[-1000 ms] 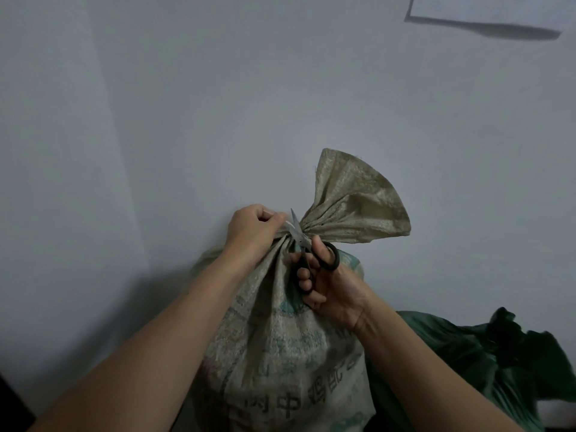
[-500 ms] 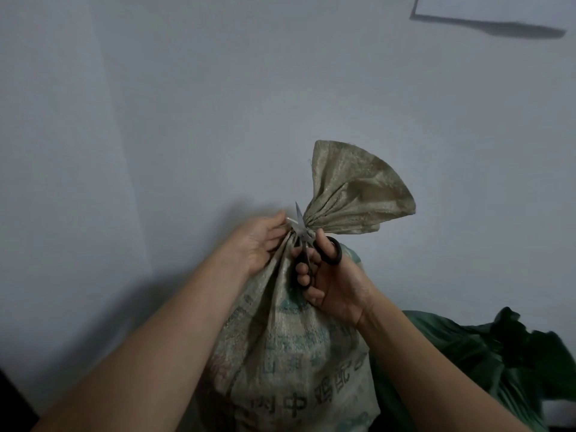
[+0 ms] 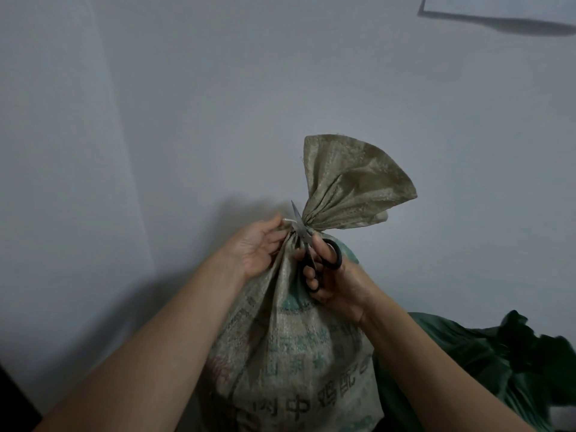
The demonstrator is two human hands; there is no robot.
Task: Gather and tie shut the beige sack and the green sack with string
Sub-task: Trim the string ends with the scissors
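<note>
The beige woven sack (image 3: 296,353) with printed letters stands upright in front of me, its neck gathered and its top fanned out above the tie. A pale string (image 3: 288,220) runs left from the neck. My left hand (image 3: 257,247) pinches the string's end at the sack's left side. My right hand (image 3: 330,279) grips black-handled scissors (image 3: 314,254), whose blades point up and sit across the string by the neck. The green sack (image 3: 486,369) lies slumped at the lower right, its mouth loose.
A plain pale wall fills the background, with a corner line on the left. A white sheet or panel (image 3: 505,7) shows at the top right edge. A dark object sits at the bottom left corner.
My left hand slid down and opened its palm toward me while keeping the string end pulled left. The scissors shifted slightly up against the string at the neck.
</note>
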